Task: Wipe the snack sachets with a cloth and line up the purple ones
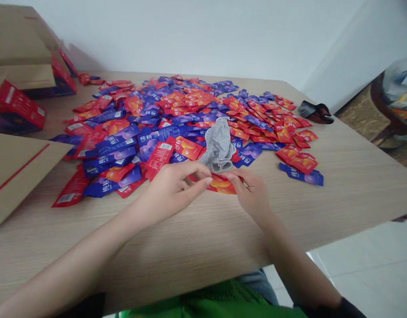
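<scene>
A red packet with orange fruit printed on it (221, 184) is between my two hands at the near edge of the pile. My right hand (253, 192) pinches its right end between thumb and fingers. My left hand (179, 183) is curled at the packet's left end, thumb and forefinger tips close together; whatever lies between them is hidden. Just beyond my fingertips, a crumpled grey cloth piece, possibly a sock or glove (218, 143), rests on the pile. Red and blue packets (150, 110) lie heaped behind it.
Open cardboard boxes (21, 39) stand at the left, with a box flap (21, 170) reaching over the table (349, 176). A dark, shiny object (314, 112) lies near the right edge. Beyond that edge is a chair (389, 108) with a plastic bag on it. A wall borders the back.
</scene>
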A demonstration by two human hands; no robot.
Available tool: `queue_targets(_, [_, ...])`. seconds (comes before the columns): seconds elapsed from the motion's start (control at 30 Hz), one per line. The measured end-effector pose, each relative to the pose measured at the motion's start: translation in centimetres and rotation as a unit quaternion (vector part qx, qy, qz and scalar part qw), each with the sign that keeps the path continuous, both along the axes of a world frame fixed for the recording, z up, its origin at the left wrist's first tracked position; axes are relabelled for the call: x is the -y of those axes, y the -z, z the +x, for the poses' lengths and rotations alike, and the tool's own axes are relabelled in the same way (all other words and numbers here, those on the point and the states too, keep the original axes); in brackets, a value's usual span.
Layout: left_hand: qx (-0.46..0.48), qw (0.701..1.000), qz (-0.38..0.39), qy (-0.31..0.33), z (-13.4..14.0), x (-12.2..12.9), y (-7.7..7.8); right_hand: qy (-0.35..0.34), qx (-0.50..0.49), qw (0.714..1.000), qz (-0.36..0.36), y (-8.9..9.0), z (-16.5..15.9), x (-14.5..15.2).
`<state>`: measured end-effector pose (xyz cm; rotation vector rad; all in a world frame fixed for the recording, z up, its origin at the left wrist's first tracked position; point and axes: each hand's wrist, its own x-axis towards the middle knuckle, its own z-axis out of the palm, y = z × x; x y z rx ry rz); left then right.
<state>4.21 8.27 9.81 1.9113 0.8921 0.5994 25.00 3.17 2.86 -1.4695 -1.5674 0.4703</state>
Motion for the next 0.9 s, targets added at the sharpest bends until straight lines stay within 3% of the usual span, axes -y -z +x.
queue_targets(0.03, [-0.014, 0.998, 0.064, -0.004, 0.2, 0.0, 0.2, -0.014, 0.000, 1.000, -0.003, 0.0, -0.2, 0.1])
queue_targets(0.1, [-0.048, 0.992, 0.107, 0.037, 0.5, -0.4, 1.1, -0.044, -0.005, 0.999, 0.003, 0.1, -0.6, 0.2])
queue_targets(0.23, [-0.073, 0.990, 0.058, 0.102, 0.8, -1.1, 2.3, -0.064, -0.013, 0.998, 0.014, 0.2, -1.2, 0.5])
queue_targets(0.33, [-0.057, 0.992, 0.041, 0.107, 0.7, -1.1, 2.1, -0.059, -0.011, 0.997, 0.038, 0.3, -1.4, 0.8])
queue_targets(0.47, [-0.059, 0.989, 0.076, 0.116, 0.8, -0.7, 1.8, -0.021, -0.015, 0.997, 0.070, 0.5, -1.6, 1.1])
queue_targets(0.73, [-0.105, 0.975, 0.158, 0.115, 1.2, -0.7, 2.5, 0.044, -0.003, 0.999, 0.021, 0.4, -1.5, 1.1])
queue_targets(0.9, [-0.101, 0.964, 0.236, 0.075, 1.2, -0.3, 3.0, 0.004, -0.044, 0.998, -0.054, 0.1, -0.9, 0.5])
